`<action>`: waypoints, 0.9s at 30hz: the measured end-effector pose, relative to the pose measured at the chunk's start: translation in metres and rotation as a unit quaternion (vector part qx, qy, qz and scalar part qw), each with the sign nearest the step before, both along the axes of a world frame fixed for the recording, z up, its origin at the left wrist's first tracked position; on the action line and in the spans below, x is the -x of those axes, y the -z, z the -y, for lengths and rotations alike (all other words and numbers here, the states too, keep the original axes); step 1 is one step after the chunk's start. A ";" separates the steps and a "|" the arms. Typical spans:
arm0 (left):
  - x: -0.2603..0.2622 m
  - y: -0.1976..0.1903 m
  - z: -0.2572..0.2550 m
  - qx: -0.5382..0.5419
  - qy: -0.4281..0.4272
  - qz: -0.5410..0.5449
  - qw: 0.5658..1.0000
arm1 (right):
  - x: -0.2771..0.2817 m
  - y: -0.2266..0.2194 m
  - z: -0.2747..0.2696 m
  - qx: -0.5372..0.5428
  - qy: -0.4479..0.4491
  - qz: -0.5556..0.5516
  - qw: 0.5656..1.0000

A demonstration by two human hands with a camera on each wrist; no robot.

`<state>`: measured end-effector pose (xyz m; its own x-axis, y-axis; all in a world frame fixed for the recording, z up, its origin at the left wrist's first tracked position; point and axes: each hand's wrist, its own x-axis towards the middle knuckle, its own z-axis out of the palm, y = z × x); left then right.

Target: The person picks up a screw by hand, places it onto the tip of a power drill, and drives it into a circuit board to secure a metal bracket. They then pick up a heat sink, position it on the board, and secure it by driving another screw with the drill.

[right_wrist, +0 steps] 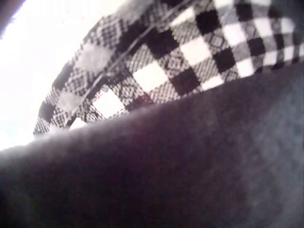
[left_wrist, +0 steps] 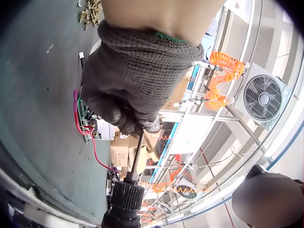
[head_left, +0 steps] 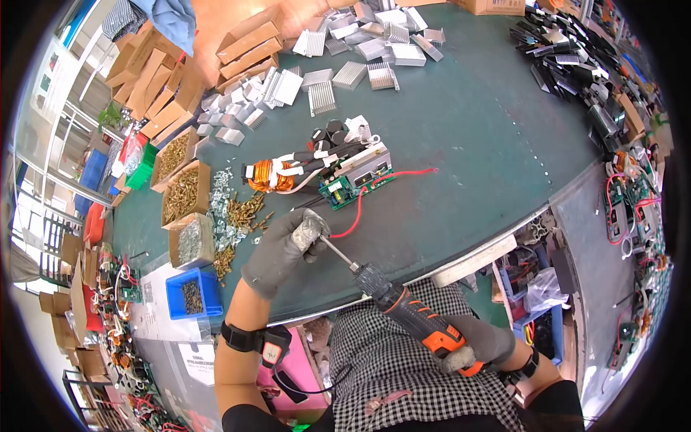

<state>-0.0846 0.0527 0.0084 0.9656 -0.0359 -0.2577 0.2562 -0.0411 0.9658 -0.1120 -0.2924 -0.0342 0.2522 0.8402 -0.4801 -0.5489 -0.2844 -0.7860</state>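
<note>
Green desk: near its front edge, gloved left hand pinches the bit tip; right hand grips the electric screwdriver. Keeping bit and screw aligned looks wise

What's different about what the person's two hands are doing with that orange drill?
The left hand is raised over the green table, fingers curled round the tip of the drill's bit; the right hand sits low against the checked shirt, gripping the orange and black drill by its handle. The left hand pinches thin metal, the right wraps a thick grip. Both wear grey knit gloves.
</note>
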 end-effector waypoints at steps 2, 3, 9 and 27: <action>-0.001 -0.001 0.001 -0.005 0.013 0.004 1.000 | -0.003 -0.007 -0.002 0.011 -0.008 0.002 1.000; -0.002 -0.002 0.001 -0.008 0.019 0.006 1.000 | -0.004 -0.011 -0.003 0.021 -0.006 0.017 1.000; -0.013 -0.008 -0.011 -0.266 0.118 0.126 0.948 | -0.002 -0.023 -0.005 0.115 -0.027 0.148 0.982; -0.056 0.020 0.018 -0.495 -0.044 0.269 0.825 | -0.011 -0.010 -0.021 0.061 0.113 0.063 0.990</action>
